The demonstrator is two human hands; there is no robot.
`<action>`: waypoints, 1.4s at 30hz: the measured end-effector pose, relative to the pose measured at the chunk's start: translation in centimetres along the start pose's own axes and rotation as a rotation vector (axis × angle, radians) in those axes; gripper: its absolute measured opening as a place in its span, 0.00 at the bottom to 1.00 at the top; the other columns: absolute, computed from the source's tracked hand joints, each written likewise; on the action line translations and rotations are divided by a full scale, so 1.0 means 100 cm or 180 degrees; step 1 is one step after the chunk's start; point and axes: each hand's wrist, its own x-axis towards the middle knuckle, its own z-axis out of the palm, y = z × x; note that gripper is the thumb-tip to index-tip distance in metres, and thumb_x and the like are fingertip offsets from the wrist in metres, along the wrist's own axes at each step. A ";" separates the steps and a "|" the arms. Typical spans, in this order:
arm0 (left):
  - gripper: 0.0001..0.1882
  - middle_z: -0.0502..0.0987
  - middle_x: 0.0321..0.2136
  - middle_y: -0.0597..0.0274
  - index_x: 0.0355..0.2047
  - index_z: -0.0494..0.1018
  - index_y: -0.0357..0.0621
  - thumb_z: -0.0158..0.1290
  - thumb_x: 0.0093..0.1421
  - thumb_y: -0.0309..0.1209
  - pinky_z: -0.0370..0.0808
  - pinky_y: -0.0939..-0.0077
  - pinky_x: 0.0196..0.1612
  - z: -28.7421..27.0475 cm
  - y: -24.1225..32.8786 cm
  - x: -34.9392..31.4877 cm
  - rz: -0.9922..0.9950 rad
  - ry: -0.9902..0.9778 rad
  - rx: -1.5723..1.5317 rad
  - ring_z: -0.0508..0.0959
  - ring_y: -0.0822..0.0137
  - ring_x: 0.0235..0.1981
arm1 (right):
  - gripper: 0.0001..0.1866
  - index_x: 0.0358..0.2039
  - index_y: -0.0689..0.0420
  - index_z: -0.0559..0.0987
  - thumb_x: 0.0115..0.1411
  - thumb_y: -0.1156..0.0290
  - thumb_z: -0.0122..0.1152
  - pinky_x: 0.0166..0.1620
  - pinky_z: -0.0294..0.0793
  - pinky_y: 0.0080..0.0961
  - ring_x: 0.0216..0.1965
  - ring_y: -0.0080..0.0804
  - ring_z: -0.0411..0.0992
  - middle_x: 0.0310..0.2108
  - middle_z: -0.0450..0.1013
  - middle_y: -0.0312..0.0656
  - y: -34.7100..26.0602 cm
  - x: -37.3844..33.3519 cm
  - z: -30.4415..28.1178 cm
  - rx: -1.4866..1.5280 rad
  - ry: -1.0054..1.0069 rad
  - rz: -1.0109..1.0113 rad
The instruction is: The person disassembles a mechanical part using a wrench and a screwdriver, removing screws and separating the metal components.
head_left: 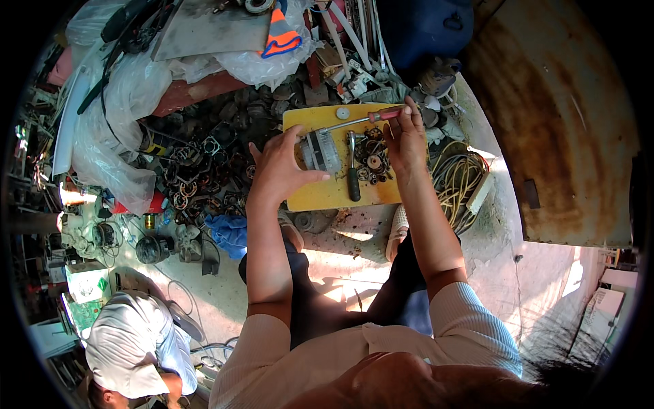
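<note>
My left hand [278, 167] reaches round a silver, ribbed metal motor [321, 151], thumb along its near edge and fingers at its far left corner. The motor rests on a yellow board [303, 198] in front of me. In my right hand [407, 133] is a screwdriver with a red handle [387, 114]. Its shaft points left, and the tip meets the motor's far edge. Between my hands lies a ratchet wrench with a dark handle [353, 178]. Beside it sits a pile of small gears and metal parts [375, 160]. A pale round disc [343, 112] lies near the board's far edge.
Scrap metal parts [197, 163] heap up on the left, below clear plastic sheeting [126, 129]. Coiled yellow cable [453, 184] lies right of the board. A blue cloth [228, 232] is near my left forearm. Another person [133, 341] crouches at lower left. A rusty panel [558, 123] stands right.
</note>
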 end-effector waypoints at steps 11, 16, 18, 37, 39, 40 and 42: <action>0.52 0.72 0.53 0.54 0.59 0.62 0.49 0.72 0.32 0.48 0.36 0.31 0.66 -0.001 0.001 0.000 -0.0077 -0.0010 -0.0015 0.65 0.53 0.61 | 0.20 0.59 0.45 0.68 0.68 0.58 0.51 0.53 0.63 0.26 0.49 0.20 0.69 0.46 0.72 0.27 -0.007 -0.002 0.008 -0.0030 0.0175 0.0090; 0.52 0.71 0.55 0.52 0.59 0.62 0.48 0.72 0.32 0.49 0.36 0.31 0.66 -0.004 0.004 0.002 -0.0161 -0.0195 -0.0106 0.65 0.53 0.61 | 0.20 0.59 0.44 0.69 0.68 0.57 0.52 0.49 0.64 0.24 0.45 0.18 0.68 0.44 0.72 0.26 -0.002 0.002 0.002 0.0062 0.0087 -0.0020; 0.52 0.71 0.55 0.52 0.59 0.62 0.48 0.72 0.32 0.48 0.36 0.31 0.66 -0.003 0.002 0.002 -0.0122 -0.0198 -0.0044 0.65 0.53 0.61 | 0.19 0.58 0.44 0.70 0.68 0.58 0.51 0.48 0.65 0.24 0.45 0.17 0.68 0.45 0.72 0.26 -0.003 -0.001 0.002 0.0155 0.0078 0.0012; 0.54 0.72 0.53 0.52 0.60 0.60 0.49 0.72 0.32 0.48 0.36 0.31 0.66 -0.002 0.001 0.001 -0.0166 -0.0090 -0.0137 0.65 0.52 0.61 | 0.21 0.61 0.47 0.65 0.69 0.62 0.50 0.53 0.64 0.29 0.50 0.22 0.70 0.53 0.71 0.32 -0.005 -0.002 0.005 -0.0114 0.0185 0.0182; 0.55 0.72 0.54 0.52 0.61 0.59 0.49 0.72 0.32 0.49 0.36 0.31 0.66 -0.003 0.001 0.002 -0.0184 -0.0157 -0.0104 0.65 0.52 0.61 | 0.21 0.60 0.45 0.66 0.69 0.58 0.51 0.49 0.64 0.25 0.47 0.19 0.69 0.46 0.72 0.29 -0.002 -0.002 0.005 -0.0019 0.0144 0.0064; 0.55 0.72 0.54 0.52 0.61 0.59 0.49 0.72 0.32 0.49 0.36 0.31 0.66 -0.003 0.000 0.002 -0.0170 -0.0186 -0.0081 0.65 0.52 0.61 | 0.21 0.60 0.45 0.67 0.68 0.56 0.51 0.47 0.64 0.23 0.45 0.17 0.69 0.43 0.73 0.27 -0.001 -0.002 0.004 0.0026 0.0124 0.0005; 0.54 0.73 0.54 0.52 0.60 0.60 0.49 0.72 0.32 0.49 0.36 0.31 0.65 -0.001 -0.001 0.003 -0.0108 -0.0173 -0.0028 0.66 0.52 0.61 | 0.21 0.60 0.44 0.67 0.68 0.55 0.52 0.47 0.64 0.23 0.44 0.17 0.69 0.42 0.72 0.27 0.001 -0.001 0.004 0.0086 0.0071 -0.0053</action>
